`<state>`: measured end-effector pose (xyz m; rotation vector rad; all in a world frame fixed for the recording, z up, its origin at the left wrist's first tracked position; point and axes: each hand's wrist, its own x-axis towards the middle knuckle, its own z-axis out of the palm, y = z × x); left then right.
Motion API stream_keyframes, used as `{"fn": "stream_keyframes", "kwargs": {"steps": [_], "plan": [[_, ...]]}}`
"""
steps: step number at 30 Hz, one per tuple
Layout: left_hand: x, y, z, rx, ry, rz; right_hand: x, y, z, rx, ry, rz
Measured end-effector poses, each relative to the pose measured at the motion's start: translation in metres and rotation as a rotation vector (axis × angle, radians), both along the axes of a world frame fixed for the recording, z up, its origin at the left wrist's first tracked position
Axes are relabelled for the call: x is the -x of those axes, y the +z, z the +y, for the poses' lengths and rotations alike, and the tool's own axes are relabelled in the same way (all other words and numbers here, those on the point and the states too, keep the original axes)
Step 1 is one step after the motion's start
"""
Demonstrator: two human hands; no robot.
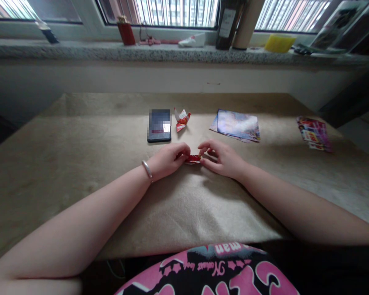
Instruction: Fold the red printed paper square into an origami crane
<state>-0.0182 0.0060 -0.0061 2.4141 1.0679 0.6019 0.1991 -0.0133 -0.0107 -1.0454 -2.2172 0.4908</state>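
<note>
A small strip of folded red paper point(194, 158) lies low over the tabletop between my two hands. My left hand point(172, 157), with a silver bangle at its wrist, is closed, its thumb and fingers pinching the paper's left end. At the other end, the curved thumb and forefinger of my right hand point(223, 159) touch the paper from either side. Just beyond the hands, a red and white folded paper figure point(183, 121) with pointed tips stands on the cloth. Left of it lies a dark phone point(160, 126), its screen partly blurred out.
Blue-purple printed sheets point(238, 125) lie stacked right of the paper figure. Farther right are bright red and purple printed papers point(315, 134). A beige cloth point(89, 139) covers the table. Behind, the windowsill point(172, 53) carries a red lighter-like object point(126, 32), a dark bottle point(228, 25) and a yellow block point(279, 43).
</note>
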Motion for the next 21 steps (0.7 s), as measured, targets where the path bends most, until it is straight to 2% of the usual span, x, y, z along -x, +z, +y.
{"fn": "stream_keyframes", "kwargs": {"steps": [6, 14, 21], "plan": [[0.0011, -0.0011, 0.0019, 0.057, -0.004, -0.093, 0.0002, 0.0013, 0.0021, -0.058, 0.171, -0.074], [0.0005, -0.0018, 0.0019, 0.078, -0.022, -0.114, 0.0042, -0.001, 0.0018, 0.007, 0.039, 0.01], [-0.0044, 0.0021, 0.0009, 0.054, 0.041, -0.059, 0.0085, -0.0046, 0.0016, 0.197, -0.126, 0.111]]}}
